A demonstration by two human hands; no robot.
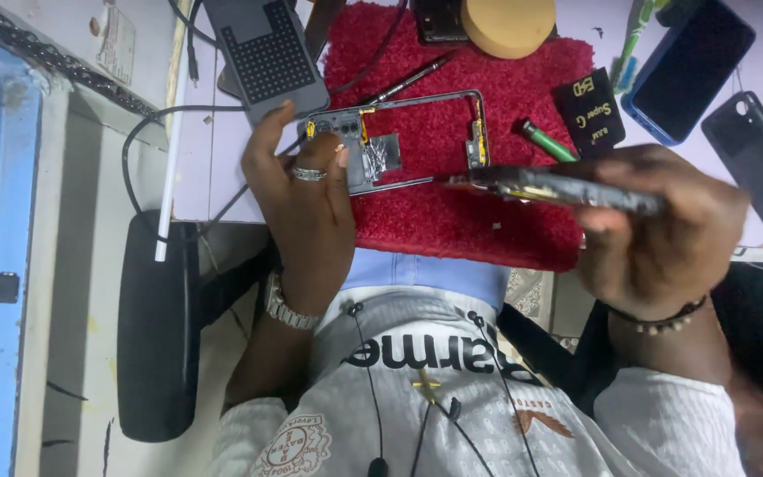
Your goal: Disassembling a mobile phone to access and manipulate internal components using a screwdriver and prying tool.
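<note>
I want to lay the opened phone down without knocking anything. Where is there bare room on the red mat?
The red mat is bare inside the phone frame, and along its near edge below the opened phone in the right hand. The far edge is crowded: tan disc, screwdriver, green pen, black packet.

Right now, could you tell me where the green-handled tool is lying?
In the head view, the green-handled tool lies on the red fuzzy mat, toward its right side, between the grey phone frame and the small black packet, just above the right hand.
</note>
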